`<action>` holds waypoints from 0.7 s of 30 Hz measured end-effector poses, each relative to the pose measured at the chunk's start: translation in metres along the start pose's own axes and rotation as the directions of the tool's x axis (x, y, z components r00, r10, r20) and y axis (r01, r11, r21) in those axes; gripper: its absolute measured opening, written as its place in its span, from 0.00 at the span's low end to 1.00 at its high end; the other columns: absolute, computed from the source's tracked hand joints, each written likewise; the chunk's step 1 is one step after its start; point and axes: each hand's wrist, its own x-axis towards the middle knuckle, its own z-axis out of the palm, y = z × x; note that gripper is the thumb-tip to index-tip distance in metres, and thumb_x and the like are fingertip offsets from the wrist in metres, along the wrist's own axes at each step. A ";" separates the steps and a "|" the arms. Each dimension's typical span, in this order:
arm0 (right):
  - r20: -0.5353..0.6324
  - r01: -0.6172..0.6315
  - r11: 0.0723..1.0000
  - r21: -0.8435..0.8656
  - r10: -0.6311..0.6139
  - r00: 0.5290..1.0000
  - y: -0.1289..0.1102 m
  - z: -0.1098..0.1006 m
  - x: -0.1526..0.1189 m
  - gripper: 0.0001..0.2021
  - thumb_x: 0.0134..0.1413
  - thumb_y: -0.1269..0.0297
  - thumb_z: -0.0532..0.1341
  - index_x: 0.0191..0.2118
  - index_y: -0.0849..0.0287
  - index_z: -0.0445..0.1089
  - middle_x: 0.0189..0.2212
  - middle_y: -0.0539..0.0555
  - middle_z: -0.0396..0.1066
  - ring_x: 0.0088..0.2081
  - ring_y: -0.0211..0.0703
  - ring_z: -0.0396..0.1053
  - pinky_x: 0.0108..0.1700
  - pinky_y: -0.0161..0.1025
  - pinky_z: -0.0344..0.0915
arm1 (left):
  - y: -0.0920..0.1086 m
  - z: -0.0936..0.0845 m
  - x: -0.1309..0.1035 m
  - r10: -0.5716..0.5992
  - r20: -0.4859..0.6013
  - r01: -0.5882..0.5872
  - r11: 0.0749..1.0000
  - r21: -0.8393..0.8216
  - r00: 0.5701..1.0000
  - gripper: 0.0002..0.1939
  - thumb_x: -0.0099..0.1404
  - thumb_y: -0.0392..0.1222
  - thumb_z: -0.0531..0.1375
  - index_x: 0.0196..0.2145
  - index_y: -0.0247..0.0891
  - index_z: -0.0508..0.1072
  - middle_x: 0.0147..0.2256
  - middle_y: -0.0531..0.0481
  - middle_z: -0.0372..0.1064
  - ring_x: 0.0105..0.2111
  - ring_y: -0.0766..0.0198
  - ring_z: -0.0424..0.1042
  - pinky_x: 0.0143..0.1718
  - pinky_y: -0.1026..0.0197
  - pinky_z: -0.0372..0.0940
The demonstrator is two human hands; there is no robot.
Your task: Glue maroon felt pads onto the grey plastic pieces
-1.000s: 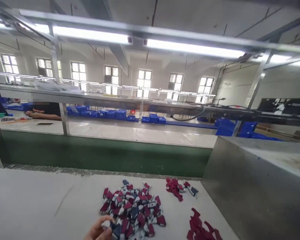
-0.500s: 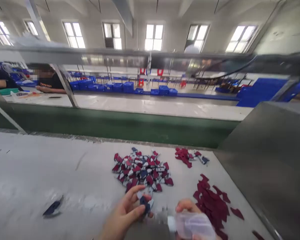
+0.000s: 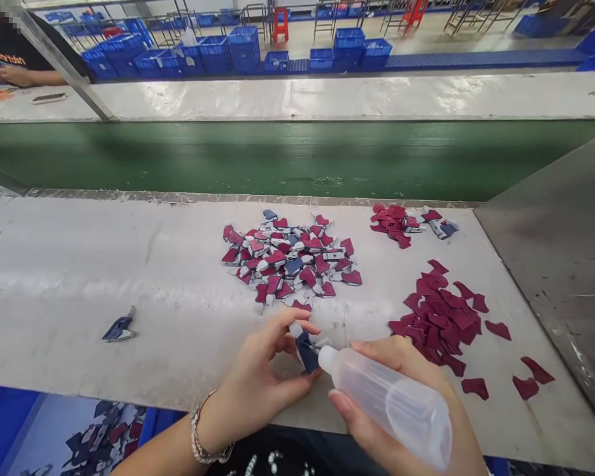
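Observation:
Between the thumb and fingers of my left hand (image 3: 260, 370) is a small navy and white plastic part (image 3: 306, 352), tilted upward. My right hand (image 3: 401, 396) grips a translucent squeeze bottle (image 3: 389, 403), held slantwise with its white cap end pointing left. The bottle's thin tip meets or nearly meets the navy face of the part; contact is hard to tell. Just beyond my hands lies a heap of similar parts (image 3: 290, 258), many with maroon faces. Loose maroon flat pieces (image 3: 441, 314) are piled right of the bottle.
A lone navy part (image 3: 119, 328) lies at left on the white table (image 3: 54, 277). Farther back right is a smaller maroon pile (image 3: 391, 223). A blue bin (image 3: 2, 423) with parts stands below the front edge. A metal panel (image 3: 560, 251) bounds the right; a green belt (image 3: 277, 155) runs behind.
The view has tipped down toward the table. The squeeze bottle, earlier apart from the part and blurred, now has its tip at the part in my left hand.

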 end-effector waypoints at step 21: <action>0.010 0.296 0.946 -0.132 -0.298 0.955 -0.020 0.001 0.014 0.04 0.56 0.61 0.63 0.35 0.51 0.67 0.25 0.43 0.74 0.22 0.38 0.74 0.24 0.32 0.71 | 0.004 0.001 -0.002 0.002 -0.002 -0.002 0.999 -0.049 1.000 0.34 0.59 0.30 0.67 0.58 0.53 0.63 0.48 0.51 0.73 0.39 0.66 0.75 0.41 0.66 0.71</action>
